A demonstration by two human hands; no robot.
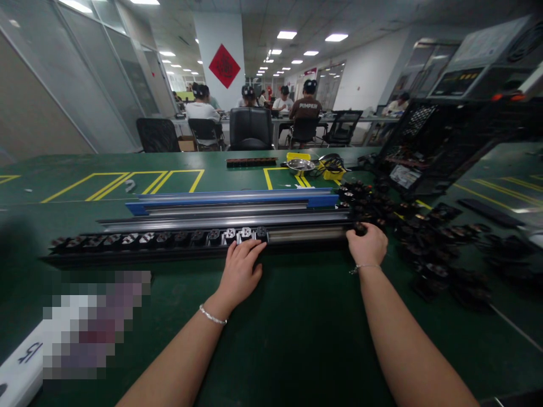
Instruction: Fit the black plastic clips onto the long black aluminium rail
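Observation:
A long black rail point(307, 235) lies across the green table in front of me. Several black and white socket modules point(146, 238) sit side by side along its left and middle part, while its right stretch shows a bare metallic channel. My left hand point(241, 265) rests on the rail's near edge, fingers stretched over the last modules of the row. At the rail's right end, my right hand point(370, 246) is closed around a small black socket module point(360, 228), mostly hidden by the fingers. A heap of loose black modules point(428, 243) lies just right of that hand.
Behind the rail lie a silver-black rail point(229, 219) and a blue one point(237, 198). Farther back are a metal dish point(301, 164), a short black strip point(251, 162) and an open black computer case point(418, 152). A white, partly blurred object point(25, 350) lies front left. People sit beyond.

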